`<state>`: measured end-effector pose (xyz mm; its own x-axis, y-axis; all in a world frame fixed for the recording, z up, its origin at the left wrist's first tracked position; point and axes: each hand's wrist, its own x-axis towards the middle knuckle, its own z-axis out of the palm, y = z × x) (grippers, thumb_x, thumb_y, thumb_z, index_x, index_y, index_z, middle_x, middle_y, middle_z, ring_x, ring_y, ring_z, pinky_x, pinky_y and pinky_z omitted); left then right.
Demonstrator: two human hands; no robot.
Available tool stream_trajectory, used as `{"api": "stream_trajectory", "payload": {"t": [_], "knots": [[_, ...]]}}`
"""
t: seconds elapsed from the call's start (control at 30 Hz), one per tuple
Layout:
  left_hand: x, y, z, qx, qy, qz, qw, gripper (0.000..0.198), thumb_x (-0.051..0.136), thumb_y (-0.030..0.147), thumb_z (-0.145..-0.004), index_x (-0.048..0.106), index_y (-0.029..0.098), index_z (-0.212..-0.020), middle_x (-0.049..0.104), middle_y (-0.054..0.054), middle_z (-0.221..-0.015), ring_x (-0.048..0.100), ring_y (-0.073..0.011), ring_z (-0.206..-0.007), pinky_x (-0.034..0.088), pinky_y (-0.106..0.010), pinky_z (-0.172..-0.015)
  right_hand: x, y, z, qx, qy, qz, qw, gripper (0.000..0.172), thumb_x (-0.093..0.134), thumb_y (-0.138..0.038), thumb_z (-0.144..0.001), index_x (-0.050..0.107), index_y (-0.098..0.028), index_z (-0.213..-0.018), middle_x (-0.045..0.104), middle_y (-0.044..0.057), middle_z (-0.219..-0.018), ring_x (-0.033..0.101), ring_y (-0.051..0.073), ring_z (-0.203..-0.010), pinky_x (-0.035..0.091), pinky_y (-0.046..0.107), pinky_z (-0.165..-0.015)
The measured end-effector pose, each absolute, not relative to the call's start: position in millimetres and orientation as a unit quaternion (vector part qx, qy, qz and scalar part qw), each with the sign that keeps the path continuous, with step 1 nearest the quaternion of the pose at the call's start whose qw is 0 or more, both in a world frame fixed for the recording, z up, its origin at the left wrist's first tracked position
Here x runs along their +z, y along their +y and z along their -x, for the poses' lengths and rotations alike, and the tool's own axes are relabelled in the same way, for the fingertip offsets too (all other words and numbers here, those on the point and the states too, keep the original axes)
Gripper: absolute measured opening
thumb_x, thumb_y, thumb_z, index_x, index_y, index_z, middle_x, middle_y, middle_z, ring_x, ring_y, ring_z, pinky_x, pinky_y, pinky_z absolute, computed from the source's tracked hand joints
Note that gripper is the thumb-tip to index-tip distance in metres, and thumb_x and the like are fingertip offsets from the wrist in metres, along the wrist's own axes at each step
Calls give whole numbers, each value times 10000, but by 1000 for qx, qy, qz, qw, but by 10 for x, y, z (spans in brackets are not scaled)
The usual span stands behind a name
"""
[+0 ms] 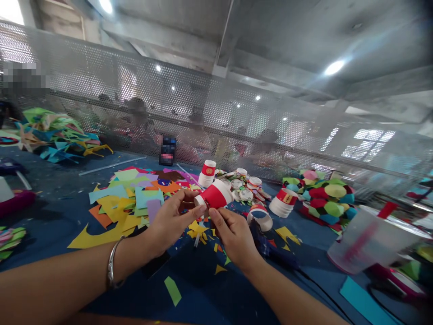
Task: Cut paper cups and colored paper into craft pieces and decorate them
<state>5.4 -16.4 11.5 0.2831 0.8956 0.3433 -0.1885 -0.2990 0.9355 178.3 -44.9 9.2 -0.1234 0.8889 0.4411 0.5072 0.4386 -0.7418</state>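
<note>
My left hand [171, 219] and my right hand [235, 232] hold a white paper cup [216, 195] with a red band, tilted on its side above the table. The left fingers and thumb grip its narrower left end. The right thumb and fingers pinch its lower edge. Just behind it stands a stack of paper cups [207, 173] with a red top. To the right, another stack of red and white cups [283, 203] leans over. A cut red and white cup ring [260, 218] lies nearer my right hand, beside a dark glue gun [270, 247].
Coloured paper pieces [125, 203] spread left of the cup. Small round pieces [245, 187] pile up behind. Multicoloured paper balls [324, 196] and a translucent bucket [368, 239] stand at right. A phone [168, 150] leans against the perforated metal screen [203, 104].
</note>
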Motion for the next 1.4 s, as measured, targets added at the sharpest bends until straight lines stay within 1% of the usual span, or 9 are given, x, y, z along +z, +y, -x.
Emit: {"api": "stream_trajectory", "payload": {"t": [0.23, 0.37, 0.47, 0.57, 0.73, 0.83, 1.03, 1.2, 1.4], "knots": [[127, -161, -60, 528, 282, -606, 524, 348, 699, 377, -821, 573, 187, -1085, 674, -98, -1082, 650, -212, -948, 525, -370, -849, 96, -461, -1771, 243, -711, 480, 453, 458, 468, -525, -972, 422, -211, -643, 354, -58, -565, 325, 114, -514, 229, 266, -479], [116, -159, -58, 526, 282, -611, 520, 368, 721, 381, -800, 575, 194, -1082, 681, -79, -1031, 648, -212, -945, 530, -360, -829, 122, -472, -1769, 239, -712, 480, 453, 462, 471, -521, -971, 406, -213, -632, 338, -60, -557, 314, 113, -511, 227, 266, -480], [103, -155, -57, 525, 285, -618, 511, 372, 722, 378, -801, 572, 197, -1089, 680, -81, -1057, 645, -220, -966, 528, -378, -845, 134, -476, -1767, 230, -716, 477, 455, 461, 466, -510, -974, 392, -216, -627, 331, -58, -563, 306, 117, -521, 229, 269, -485], [92, -147, -58, 522, 286, -621, 510, 362, 720, 383, -802, 573, 196, -1075, 682, -85, -1051, 647, -219, -952, 523, -383, -844, 133, -477, -1770, 214, -723, 478, 450, 456, 467, -502, -975, 390, -217, -627, 328, -57, -569, 308, 119, -526, 233, 272, -494], [96, -138, -62, 530, 289, -618, 504, 401, 742, 383, -781, 561, 187, -1081, 679, -89, -1015, 639, -222, -938, 517, -376, -826, 125, -476, -1793, 198, -729, 482, 443, 439, 468, -495, -979, 416, -214, -646, 342, -56, -573, 316, 120, -525, 241, 272, -501], [112, -148, -63, 532, 282, -619, 503, 368, 739, 377, -783, 567, 192, -1050, 676, -84, -1000, 638, -221, -936, 518, -373, -833, 135, -477, -1803, 182, -735, 484, 439, 443, 469, -485, -981, 416, -212, -637, 355, -51, -576, 345, 125, -543, 253, 272, -514], [119, -156, -54, 533, 291, -631, 483, 341, 728, 387, -786, 584, 199, -1030, 672, -99, -1040, 644, -249, -974, 524, -397, -863, 145, -481, -1801, 189, -731, 484, 443, 451, 483, -501, -969, 400, -215, -630, 342, -54, -573, 337, 128, -546, 253, 269, -509], [84, -137, -57, 536, 285, -643, 467, 345, 744, 391, -774, 570, 208, -1010, 676, -80, -1012, 642, -243, -974, 524, -392, -866, 144, -483, -1794, 193, -733, 479, 443, 424, 488, -479, -973, 445, -212, -646, 361, -49, -582, 346, 131, -550, 263, 267, -515], [89, -161, -66, 536, 288, -635, 476, 356, 753, 396, -772, 555, 208, -1001, 666, -63, -960, 639, -225, -941, 519, -378, -847, 155, -475, -1793, 185, -740, 468, 446, 430, 472, -445, -991, 415, -210, -635, 377, -49, -582, 366, 122, -545, 279, 261, -522]]}}
